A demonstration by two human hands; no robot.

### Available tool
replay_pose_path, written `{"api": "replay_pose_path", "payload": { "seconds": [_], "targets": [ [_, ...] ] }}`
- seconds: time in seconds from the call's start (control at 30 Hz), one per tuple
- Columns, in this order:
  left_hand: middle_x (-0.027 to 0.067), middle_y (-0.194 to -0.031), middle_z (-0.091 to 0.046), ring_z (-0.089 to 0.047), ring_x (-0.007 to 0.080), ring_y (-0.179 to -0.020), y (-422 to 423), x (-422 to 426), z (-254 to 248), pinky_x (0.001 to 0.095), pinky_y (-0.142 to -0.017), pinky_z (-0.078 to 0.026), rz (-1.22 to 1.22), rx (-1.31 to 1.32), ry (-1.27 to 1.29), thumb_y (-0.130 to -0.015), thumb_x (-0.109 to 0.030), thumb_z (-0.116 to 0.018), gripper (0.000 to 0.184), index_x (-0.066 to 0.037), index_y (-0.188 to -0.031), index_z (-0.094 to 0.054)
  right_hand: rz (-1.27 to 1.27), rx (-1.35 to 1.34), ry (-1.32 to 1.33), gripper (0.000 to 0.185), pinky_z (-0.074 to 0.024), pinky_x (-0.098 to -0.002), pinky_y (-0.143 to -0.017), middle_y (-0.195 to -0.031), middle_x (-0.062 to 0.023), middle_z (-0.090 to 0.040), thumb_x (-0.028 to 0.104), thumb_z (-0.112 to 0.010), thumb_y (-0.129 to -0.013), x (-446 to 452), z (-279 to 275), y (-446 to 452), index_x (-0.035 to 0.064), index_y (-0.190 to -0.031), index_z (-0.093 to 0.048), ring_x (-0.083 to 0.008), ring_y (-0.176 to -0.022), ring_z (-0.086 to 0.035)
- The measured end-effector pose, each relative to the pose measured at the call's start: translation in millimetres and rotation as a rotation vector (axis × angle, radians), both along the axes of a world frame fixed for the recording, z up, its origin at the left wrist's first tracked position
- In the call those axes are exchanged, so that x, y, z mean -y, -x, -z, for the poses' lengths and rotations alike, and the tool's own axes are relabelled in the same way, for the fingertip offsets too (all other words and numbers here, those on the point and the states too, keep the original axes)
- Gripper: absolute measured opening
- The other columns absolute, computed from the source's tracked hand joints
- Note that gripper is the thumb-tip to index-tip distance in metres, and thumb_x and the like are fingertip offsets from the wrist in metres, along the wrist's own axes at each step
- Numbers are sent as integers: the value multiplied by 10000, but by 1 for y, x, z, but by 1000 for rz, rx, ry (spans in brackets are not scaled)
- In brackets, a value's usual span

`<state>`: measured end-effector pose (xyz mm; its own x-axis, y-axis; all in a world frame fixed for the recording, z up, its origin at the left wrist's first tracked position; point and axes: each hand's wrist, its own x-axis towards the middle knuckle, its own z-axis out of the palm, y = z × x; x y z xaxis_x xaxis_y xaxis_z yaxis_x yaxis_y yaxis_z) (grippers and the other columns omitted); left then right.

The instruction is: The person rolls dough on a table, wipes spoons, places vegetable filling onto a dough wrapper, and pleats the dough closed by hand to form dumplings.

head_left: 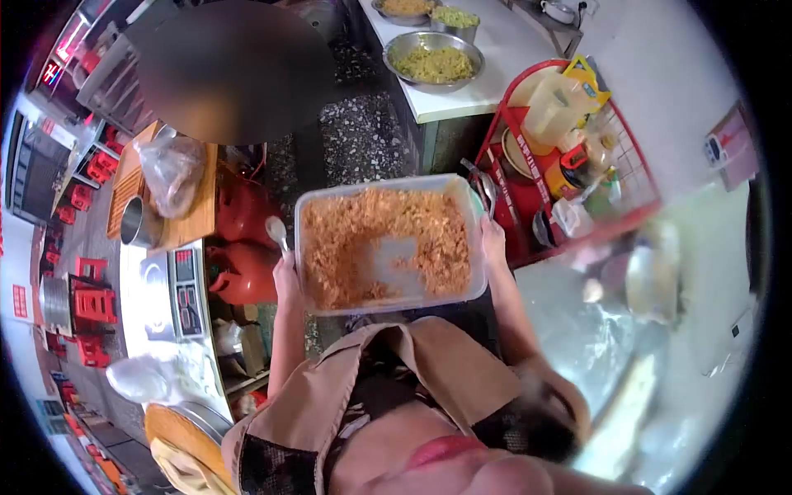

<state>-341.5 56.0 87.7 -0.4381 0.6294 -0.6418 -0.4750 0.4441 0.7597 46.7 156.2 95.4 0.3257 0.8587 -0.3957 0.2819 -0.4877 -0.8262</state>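
A clear plastic tub [399, 249] is held level in front of my body. Crumbly orange-brown minced filling [334, 227] lines its back and sides, and the bottom shows through at the centre front. My left hand [286, 279] grips the tub's left wall, and a spoon [277, 231] sticks up from that same hand. At the right wall, my right hand [492, 241] is closed around the edge. A metal utensil [488, 190] rises beside the right fingers; whether they hold it I cannot tell. The fingers under the tub are hidden.
Steel bowls of yellow-green food [434, 66] stand on a white counter [437, 106]. A red rack [569, 227] with bottles is at right. To the left are a scale [173, 293], a bagged lump [172, 173] and red gas cylinders [247, 272]. A blurred-out area covers the upper left.
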Motion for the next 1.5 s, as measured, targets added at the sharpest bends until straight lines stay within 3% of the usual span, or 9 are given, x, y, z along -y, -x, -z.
{"api": "replay_pose_path", "payload": {
  "seconds": [0.13,0.2,0.33,0.37,0.53,0.83,1.0,1.13,1.5],
  "targets": [
    [24,-775,-569,-505,122,-706,33,-103,12,270,-663,-416,22,49,-28,-923,-294,-431,324,-23,-869,-599,58,-34,-5,433,-420,-332,-664,-761,-90,-589,350,-444,-899,-69,-20,39,-58,-896,-588,-187,-709,-536],
    [34,-792,-578,-517,131,-710,49,-161,39,274,-665,-420,81,130,-72,-921,-280,-435,310,-20,-889,-600,206,-211,-121,291,-297,-226,-486,-601,62,-420,300,-450,-915,-101,-17,52,97,-718,-515,-56,-544,-383],
    [18,-737,-551,-503,127,-671,45,-299,78,262,-629,-406,359,12,9,-906,-276,-449,282,-42,-853,-597,406,-161,-153,254,-329,-239,-512,-642,42,-445,271,-453,-909,-142,42,34,75,-767,-527,-73,-568,-399],
    [18,-737,-551,-503,127,-671,51,-331,94,262,-629,-406,391,16,16,-906,-276,-449,282,-42,-853,-597,473,-276,-110,378,-384,-333,-735,-838,-99,-523,299,-430,-914,-151,41,49,-68,-956,-510,-197,-764,-444],
    [-36,-661,-459,-407,83,-598,42,-490,134,256,-518,-330,734,-171,-26,-900,-278,-502,250,-82,-751,-544,696,-134,-161,385,-379,-314,-711,-813,-69,-505,297,-409,-920,-192,41,112,-76,-975,-489,-156,-734,-438],
    [9,-766,-549,-463,96,-739,-2,-602,163,269,-685,-396,1164,-23,-256,-920,-282,-458,322,7,-892,-598,1217,-38,-372,295,-408,-277,-692,-874,-67,-550,251,-468,-906,-171,45,182,-28,-967,-540,-142,-807,-500],
    [12,-774,-566,-471,102,-717,-40,-653,140,262,-679,-402,1326,-108,-559,-915,-302,-453,350,10,-899,-609,770,1200,174,320,-410,-318,-758,-983,-133,-538,184,-482,-885,-176,84,208,-53,-1100,-492,-228,-868,-507],
    [14,-746,-585,-510,118,-704,-97,-706,128,302,-662,-413,1404,91,-530,-897,-317,-462,364,10,-844,-615,1456,-41,-476,425,-401,-324,-804,-1067,-168,-530,247,-450,-889,-225,32,233,-92,-1146,-454,-255,-941,-502],
    [171,-761,-610,-602,328,-744,-302,-774,5,456,-637,-461,1732,-582,-1481,-845,-231,-445,259,-44,-783,-613,1925,130,-256,313,-476,-354,-732,-971,-111,-582,315,-533,-830,-331,74,248,39,-978,-538,-245,-825,-585]
  ]
}}
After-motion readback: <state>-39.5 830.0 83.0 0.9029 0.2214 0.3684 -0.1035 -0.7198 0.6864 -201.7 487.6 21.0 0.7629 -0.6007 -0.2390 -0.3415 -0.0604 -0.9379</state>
